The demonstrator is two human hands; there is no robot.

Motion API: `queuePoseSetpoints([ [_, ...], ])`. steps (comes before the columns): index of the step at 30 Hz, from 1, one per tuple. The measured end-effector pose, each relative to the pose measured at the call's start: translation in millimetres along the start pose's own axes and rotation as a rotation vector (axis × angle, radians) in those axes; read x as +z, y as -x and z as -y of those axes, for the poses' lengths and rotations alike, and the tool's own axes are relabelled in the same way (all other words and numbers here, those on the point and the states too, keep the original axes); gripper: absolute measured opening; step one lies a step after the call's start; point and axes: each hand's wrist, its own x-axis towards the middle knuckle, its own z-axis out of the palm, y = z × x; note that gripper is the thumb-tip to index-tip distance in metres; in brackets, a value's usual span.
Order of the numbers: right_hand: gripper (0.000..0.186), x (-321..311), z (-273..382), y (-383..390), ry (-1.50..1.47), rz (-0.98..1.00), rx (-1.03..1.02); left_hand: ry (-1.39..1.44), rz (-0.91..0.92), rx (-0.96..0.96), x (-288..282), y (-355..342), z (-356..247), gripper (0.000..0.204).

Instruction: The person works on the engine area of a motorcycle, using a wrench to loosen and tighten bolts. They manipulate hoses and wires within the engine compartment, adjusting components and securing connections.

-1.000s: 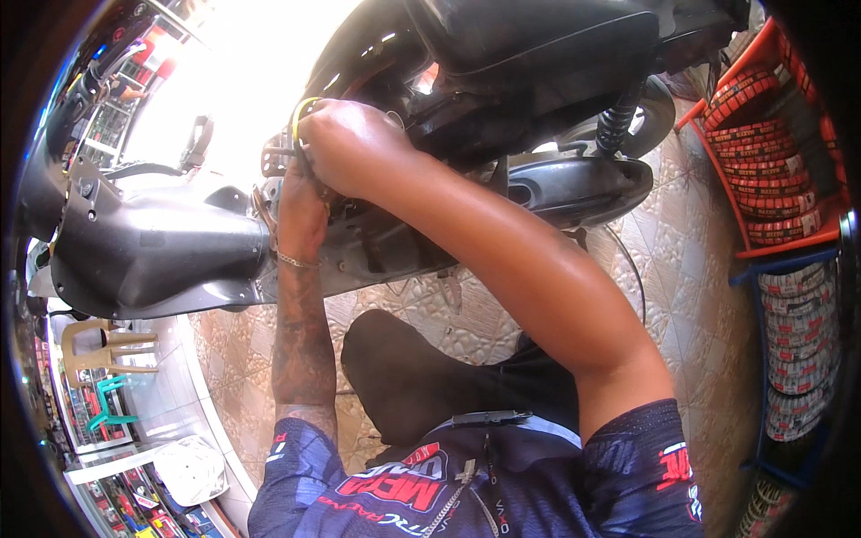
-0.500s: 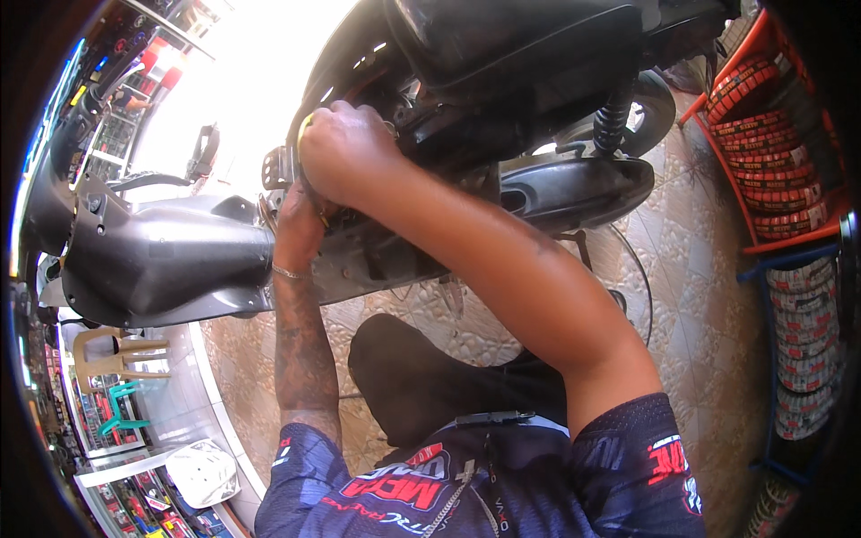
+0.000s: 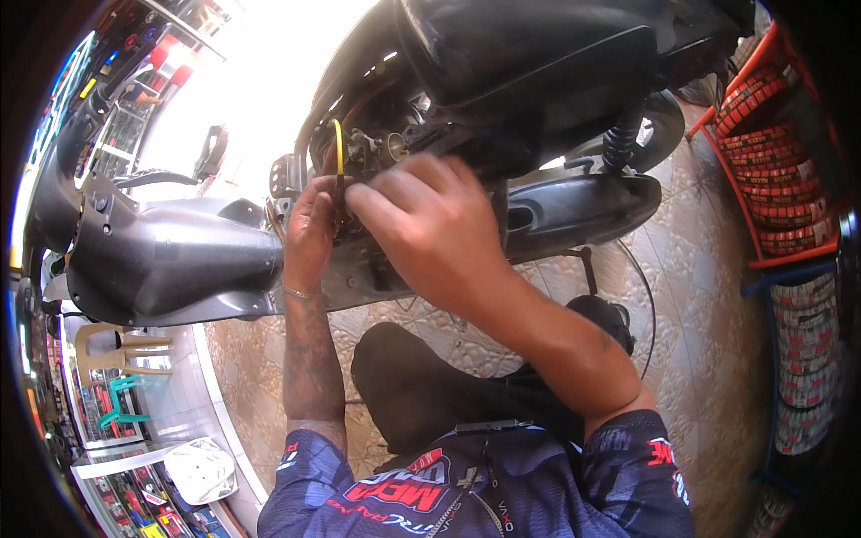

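Note:
A scooter [image 3: 538, 54] with black panels stands in front of me, its engine area exposed. My left hand [image 3: 309, 229], with a bracelet at the wrist, is closed at the near side of that opening. A thin yellow tube or cable [image 3: 339, 148] curves up from its fingertips, its lower part dark. My right hand [image 3: 439, 220] is bent and slightly blurred, its fingertips close to the left ones at the tube's dark lower part. What the right fingers pinch is hidden. Beyond them a round metal opening [image 3: 395, 144] shows among the engine parts.
The scooter's dark front body [image 3: 179, 255] extends left. A rear shock absorber [image 3: 619, 143] and wheel [image 3: 664, 134] are at right. Tyres stand in an orange rack [image 3: 776, 179] and a blue rack [image 3: 803, 359]. A beige chair [image 3: 112, 350] and display cases [image 3: 134, 502] are at left.
My right hand has moved right and nearer to me, off the far part of the opening. The yellow tube and the round metal opening now show more fully.

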Motion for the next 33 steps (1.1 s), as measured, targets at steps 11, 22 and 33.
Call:
queuePoseSetpoints([
  [11, 0.022, -0.1, -8.3, 60.2, -0.453, -0.015, 0.353, -0.244, -0.171, 0.342, 39.9, 25.9, -17.5, 0.065],
  [22, 0.025, -7.0, -14.0, 56.6, -0.568, 0.122, 0.384, -0.865, -0.249, 0.623, 63.2, 37.3, -21.9, 0.038],
  [33, 0.026, -22.0, -48.6, 48.6, -0.583, 0.455, 0.216, -0.889, -0.310, 0.761, 76.4, 33.5, -2.1, 0.040],
])
